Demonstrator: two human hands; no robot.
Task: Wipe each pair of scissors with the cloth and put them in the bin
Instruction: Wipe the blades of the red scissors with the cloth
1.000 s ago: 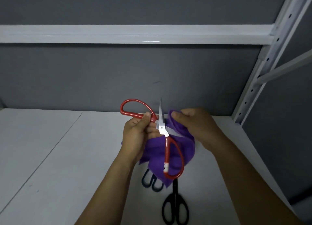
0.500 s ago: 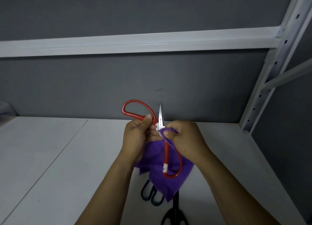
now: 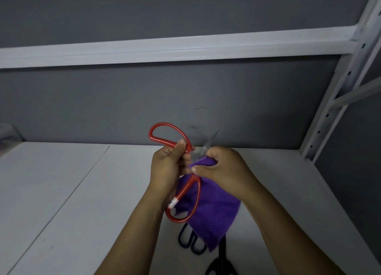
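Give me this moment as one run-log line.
step: wipe | left hand: grips red scissors | right hand: pinches purple cloth at blades | waiting: black scissors, dark-blue scissors on table

No text is legible; the white band (image 3: 172, 203) on the red scissors (image 3: 186, 189) is too blurred.

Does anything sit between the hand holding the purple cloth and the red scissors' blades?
Nothing visible does. The right hand pinches the purple cloth directly against the metal blades of the red-handled scissors, which the left hand grips by a handle.
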